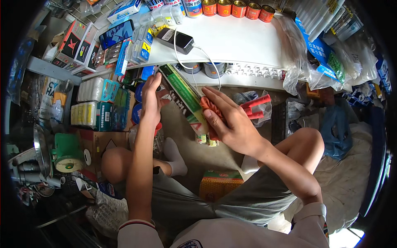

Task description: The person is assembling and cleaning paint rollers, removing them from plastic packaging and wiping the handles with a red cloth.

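Cluttered shop shelving fills my view, with a white shelf (240,39) curving across the top as my landmark. On its far edge stands a row of small red tins (237,8), and toward its left end lies a black power bank (175,39) with a white cable (209,62) trailing off the front edge. Left of the shelf, stacked boxes (78,43) and packs of small goods crowd a lower rack. Below the shelf I see bare knees and grey shorts (the person sits on the floor), and between the legs rests an orange and green carton (219,184).

Just under the shelf's front edge, both hands meet on a long green box (184,97), tilted, its upper end reaching toward the shelf. My left hand (151,101) wraps the box's left side near its upper end, fingers curled against it. My right hand (229,120) lies over the box's lower end, closed on a bundle of orange rubber bands (210,105) pressed against the box. Right of that hand, red plastic pieces in a clear bag (256,106) sit on the floor.
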The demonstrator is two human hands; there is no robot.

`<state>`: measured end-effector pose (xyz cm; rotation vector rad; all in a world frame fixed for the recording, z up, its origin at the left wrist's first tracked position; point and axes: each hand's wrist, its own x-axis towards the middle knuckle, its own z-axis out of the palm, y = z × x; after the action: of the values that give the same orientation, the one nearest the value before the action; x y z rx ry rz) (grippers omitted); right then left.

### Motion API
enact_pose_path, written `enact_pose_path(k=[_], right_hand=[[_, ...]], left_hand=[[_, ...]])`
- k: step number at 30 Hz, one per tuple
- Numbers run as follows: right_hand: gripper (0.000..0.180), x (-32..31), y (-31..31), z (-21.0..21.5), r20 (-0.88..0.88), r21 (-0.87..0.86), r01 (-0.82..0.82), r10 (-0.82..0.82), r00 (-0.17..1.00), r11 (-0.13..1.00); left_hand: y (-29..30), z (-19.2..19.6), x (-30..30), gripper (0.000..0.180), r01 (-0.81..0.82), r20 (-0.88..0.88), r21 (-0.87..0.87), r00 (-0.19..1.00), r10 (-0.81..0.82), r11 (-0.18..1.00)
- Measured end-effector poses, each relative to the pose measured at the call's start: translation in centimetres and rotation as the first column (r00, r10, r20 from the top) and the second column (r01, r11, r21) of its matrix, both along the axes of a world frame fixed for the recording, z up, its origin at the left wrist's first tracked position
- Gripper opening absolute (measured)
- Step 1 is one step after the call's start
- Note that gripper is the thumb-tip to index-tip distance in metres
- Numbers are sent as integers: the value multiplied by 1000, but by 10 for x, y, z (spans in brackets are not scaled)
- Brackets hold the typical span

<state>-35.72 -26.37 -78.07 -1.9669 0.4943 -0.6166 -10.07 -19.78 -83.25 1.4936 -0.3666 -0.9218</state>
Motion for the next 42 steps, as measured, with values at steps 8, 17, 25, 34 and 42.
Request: enact_pose_path(k=[8, 17, 25, 34, 42], right_hand=[[50, 26, -30, -17, 65, 171, 189, -202, 977, 967], [71, 23, -31, 1, -132, 181, 151, -128, 983, 972], [54, 1, -4, -15, -21, -216, 67, -74, 997, 974], [53, 28, -54, -10, 207, 474, 150, -276, 939, 867], [44, 1, -21, 16, -299, 89, 29, -2, 954, 996]], left_hand=[[-9, 44, -64, 58, 386, 154, 41, 909, -387, 922], [-4, 40, -57, 30, 173, -42, -122, 983, -180, 977], [7, 27, -33, 27, 217, -52, -151, 973, -227, 964], [-8, 49, -88, 34, 401, 1, -139, 914, -405, 905], [6, 29, 5, 30, -6, -76, -231, 997, -12, 973]])
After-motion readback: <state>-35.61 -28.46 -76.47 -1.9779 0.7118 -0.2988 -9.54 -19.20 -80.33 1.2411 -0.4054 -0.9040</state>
